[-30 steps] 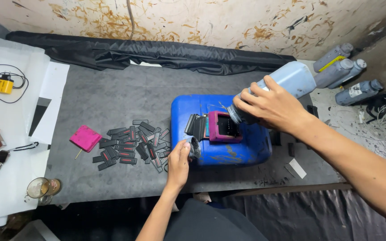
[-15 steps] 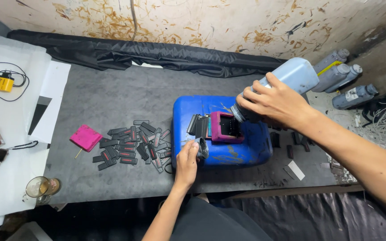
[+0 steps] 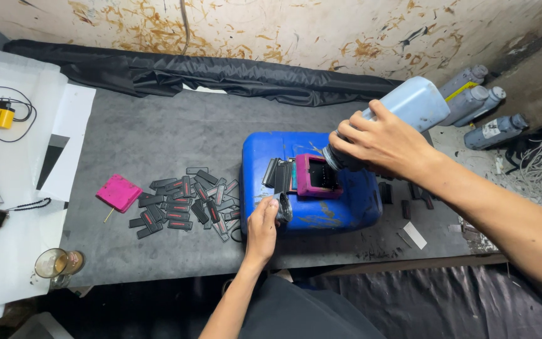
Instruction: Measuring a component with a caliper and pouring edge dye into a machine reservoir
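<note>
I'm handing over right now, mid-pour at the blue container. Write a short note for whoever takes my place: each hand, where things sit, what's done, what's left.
Right hand: grip on a pale blue bottle, tilted neck-down into the magenta holder on the blue container.
Left hand: grip on a small dark piece at the container's front edge.
Black cartridges lie piled left of the container, a pink pad beside them. Spare bottles lie at far right.
Done: bottle in place at the holder.
Left: cannot tell how much has been poured.

We see the canister (image 3: 312, 207) lying on the surface (image 3: 158, 138), a cartridge (image 3: 316, 176) on top of it, clips (image 3: 183, 204) heaped to its left, bottles (image 3: 478, 100) behind right.
</note>
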